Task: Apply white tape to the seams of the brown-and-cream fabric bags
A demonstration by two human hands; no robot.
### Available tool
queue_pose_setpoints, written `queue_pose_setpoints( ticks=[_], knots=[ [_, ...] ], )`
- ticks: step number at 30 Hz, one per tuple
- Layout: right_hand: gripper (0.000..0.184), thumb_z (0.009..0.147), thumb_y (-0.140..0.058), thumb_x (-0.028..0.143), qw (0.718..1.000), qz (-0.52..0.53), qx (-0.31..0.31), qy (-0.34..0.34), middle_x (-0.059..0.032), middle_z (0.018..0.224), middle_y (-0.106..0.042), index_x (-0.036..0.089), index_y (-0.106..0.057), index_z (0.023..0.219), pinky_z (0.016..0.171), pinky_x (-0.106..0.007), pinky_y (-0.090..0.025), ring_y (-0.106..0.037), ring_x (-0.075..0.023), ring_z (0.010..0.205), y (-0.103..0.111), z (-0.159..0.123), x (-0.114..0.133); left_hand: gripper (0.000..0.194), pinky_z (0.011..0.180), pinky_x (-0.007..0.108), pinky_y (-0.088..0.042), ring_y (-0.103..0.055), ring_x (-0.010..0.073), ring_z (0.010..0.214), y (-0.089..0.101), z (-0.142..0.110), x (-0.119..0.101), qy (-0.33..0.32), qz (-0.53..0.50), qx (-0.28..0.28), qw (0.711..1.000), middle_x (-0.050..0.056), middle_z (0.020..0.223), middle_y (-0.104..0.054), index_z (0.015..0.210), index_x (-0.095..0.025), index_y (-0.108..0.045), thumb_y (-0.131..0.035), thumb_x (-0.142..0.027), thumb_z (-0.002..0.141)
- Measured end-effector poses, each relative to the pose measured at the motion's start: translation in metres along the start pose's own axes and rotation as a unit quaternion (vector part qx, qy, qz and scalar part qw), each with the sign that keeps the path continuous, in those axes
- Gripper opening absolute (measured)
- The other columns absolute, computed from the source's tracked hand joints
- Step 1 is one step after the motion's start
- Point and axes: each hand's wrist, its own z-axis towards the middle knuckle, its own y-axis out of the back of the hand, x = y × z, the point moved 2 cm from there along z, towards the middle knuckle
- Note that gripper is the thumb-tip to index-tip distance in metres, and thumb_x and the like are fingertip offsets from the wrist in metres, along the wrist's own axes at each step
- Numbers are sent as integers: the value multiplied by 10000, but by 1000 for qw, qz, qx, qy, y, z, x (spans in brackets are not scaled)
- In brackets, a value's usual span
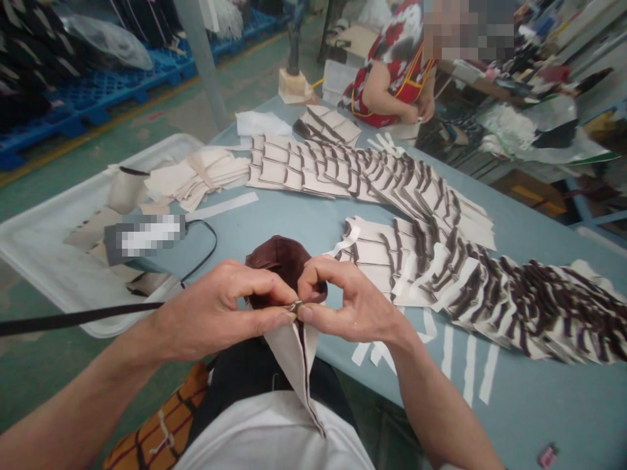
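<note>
Both my hands meet in front of my lap at a cream and dark brown fabric piece [289, 352]. My left hand [215, 313] pinches its edge between thumb and forefinger. Right beside it, my right hand [347, 300] pinches the same edge, the fingertips of both nearly touching. Below them the cream part hangs in a narrowing fold with a dark seam, down to my white shirt. Its brown part [279, 254] bulges up behind my fingers over the table edge. What exactly sits between the fingertips is too small to make out.
On the blue-grey table [553, 405] lie long overlapping rows of cream and brown fabric pieces [333, 170], white strips [470, 365] and a tied cream bundle [196, 176]. A white plastic tub [88, 313] stands left. Across the table a person [392, 78] works with their hands.
</note>
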Motion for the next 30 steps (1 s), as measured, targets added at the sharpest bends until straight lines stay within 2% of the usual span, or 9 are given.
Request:
queue_pose_setpoints(
  ticks=[4,7,10,14,19,21,25,30],
  knots=[
    [144,849,-686,238,999,-21,-23,-33,73,689,-533,227,-566,769,713,-285,-388,-452,-113,648,-4,4,4,162,599,144,-465,-626,71,601,1,2,-1,20,5,-3,1000,-66,706,-759,883,-198,-816,-666,-186,944],
    [141,821,-675,248,997,-31,-34,-59,79,660,-516,233,-551,756,695,-284,-379,-438,-115,634,-7,7,3,184,577,158,-462,-621,88,592,-3,4,0,50,3,-33,998,-50,672,-729,807,-184,-773,-610,-190,891],
    [170,812,-671,252,996,-28,-14,-85,77,662,-528,229,-527,725,692,-282,-372,-420,-107,625,-8,11,0,168,528,177,-417,-544,92,546,-9,5,2,65,-3,-72,995,-45,611,-643,717,-175,-692,-575,-206,833],
    [204,836,-682,298,992,18,26,-125,72,648,-504,226,-530,721,633,-270,-331,-405,-110,624,-8,13,-6,151,517,201,-377,-483,97,545,-18,5,8,65,-46,-93,992,-46,607,-574,706,-180,-639,-557,-237,820],
    [225,882,-641,336,993,39,21,-111,60,677,-516,231,-513,730,662,-283,-344,-413,-125,652,-11,14,-11,141,553,224,-384,-487,109,583,-23,8,18,72,-95,-127,985,-44,642,-564,715,-193,-600,-575,-251,841],
    [210,892,-620,310,996,5,-3,-86,54,696,-526,234,-498,738,715,-300,-368,-442,-137,678,-15,14,-13,141,576,232,-395,-495,115,607,-21,9,23,86,-116,-119,982,-40,661,-573,725,-194,-602,-570,-251,851],
    [170,876,-629,251,996,-69,-50,-38,36,732,-557,240,-505,761,795,-332,-393,-494,-162,731,-18,10,-16,216,569,232,-382,-475,117,616,-16,8,31,124,-139,-67,980,-41,676,-564,743,-190,-632,-531,-284,910],
    [226,934,-672,214,998,-45,-18,-38,45,737,-622,233,-538,753,821,-317,-425,-561,-144,723,-17,10,-23,278,560,211,-383,-486,118,621,-6,7,36,137,-105,-32,984,-37,696,-572,777,-186,-658,-536,-346,969]
  ],
)
